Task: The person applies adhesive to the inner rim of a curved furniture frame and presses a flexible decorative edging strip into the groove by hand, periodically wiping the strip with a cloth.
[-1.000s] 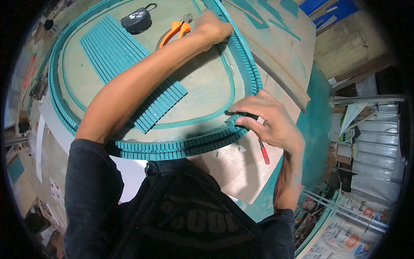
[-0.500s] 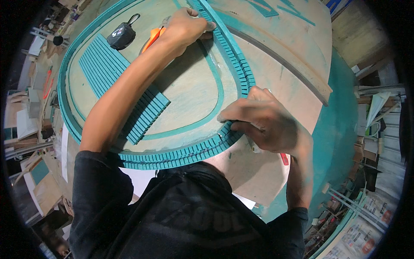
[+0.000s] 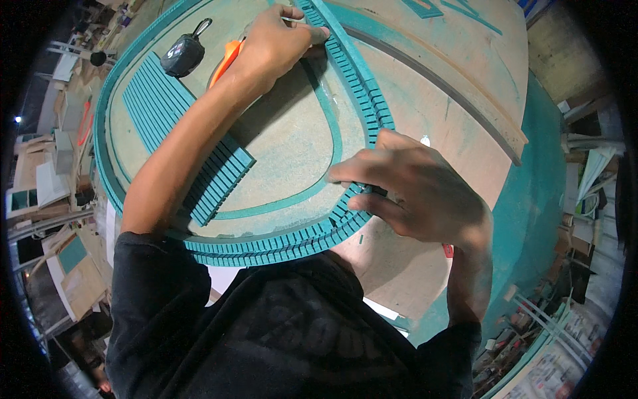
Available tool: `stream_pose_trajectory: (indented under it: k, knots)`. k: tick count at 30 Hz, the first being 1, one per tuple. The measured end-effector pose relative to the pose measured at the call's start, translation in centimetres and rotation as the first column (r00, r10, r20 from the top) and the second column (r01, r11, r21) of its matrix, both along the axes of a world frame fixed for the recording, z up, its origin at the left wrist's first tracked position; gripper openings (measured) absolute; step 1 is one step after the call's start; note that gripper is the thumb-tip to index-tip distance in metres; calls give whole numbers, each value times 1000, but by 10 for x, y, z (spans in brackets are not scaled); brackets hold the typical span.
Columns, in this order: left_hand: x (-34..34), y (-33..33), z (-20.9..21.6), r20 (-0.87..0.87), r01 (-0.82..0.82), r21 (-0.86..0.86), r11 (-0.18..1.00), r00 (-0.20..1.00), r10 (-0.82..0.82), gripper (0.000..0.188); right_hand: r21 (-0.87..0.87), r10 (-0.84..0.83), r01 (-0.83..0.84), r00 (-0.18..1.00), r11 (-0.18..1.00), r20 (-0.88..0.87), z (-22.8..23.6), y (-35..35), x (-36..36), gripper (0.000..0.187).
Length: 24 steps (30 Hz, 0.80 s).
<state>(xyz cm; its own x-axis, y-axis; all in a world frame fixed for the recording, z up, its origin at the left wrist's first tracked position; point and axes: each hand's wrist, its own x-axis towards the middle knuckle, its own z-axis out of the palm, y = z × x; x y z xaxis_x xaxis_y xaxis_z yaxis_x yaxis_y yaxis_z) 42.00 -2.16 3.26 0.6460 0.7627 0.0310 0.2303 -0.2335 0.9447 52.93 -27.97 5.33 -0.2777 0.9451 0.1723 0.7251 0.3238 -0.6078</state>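
A teal slotted strip [image 3: 286, 247] stands on edge and bends round the rim of a rounded board [image 3: 292, 156]. At the far right stretch of it, my left hand [image 3: 276, 43] has its fingers bent, with the thumb against the strip's inner side. My right hand [image 3: 422, 189] pinches the strip at the near right corner, index finger on the inner side and thumb lower down. The strip's surface looks uneven beside the right thumb. The hand hides part of that corner. A flat slotted teal panel [image 3: 222, 176] lies inside the loop, partly under my left forearm.
Inside the loop lie a black tape measure [image 3: 183, 56] with a metal clip and an orange-handled tool [image 3: 224, 63], partly hidden by my left arm. A long curved grey strip [image 3: 452, 86] rests on the larger board to the right. Teal offcuts [image 3: 472, 14] lie at its far end.
My right hand has shifted slightly at the corner, its fingers spread a little wider around the strip. A small teal scrap now shows below it. The left hand stays nearly in place.
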Motion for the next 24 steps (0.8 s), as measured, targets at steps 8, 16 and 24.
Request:
stream_pose_trajectory:
  k: [8, 16, 24]
  knots:
    - [-40, -42, 14, -109, 53, 311, 949, 994, -20, 43, 179, 81, -46, 978, 983, -194, 4, 11, 17, 31]
    - [-95, -116, 63, -283, 400, -281, 872, 834, -474, 30, 95, -270, 366, 815, 926, -512, 8, -36, 31, 33]
    - [-101, -138, 38, -275, 567, -78, 820, 778, -565, 58, -165, -536, 562, 599, 811, -595, -40, -92, 22, 30]
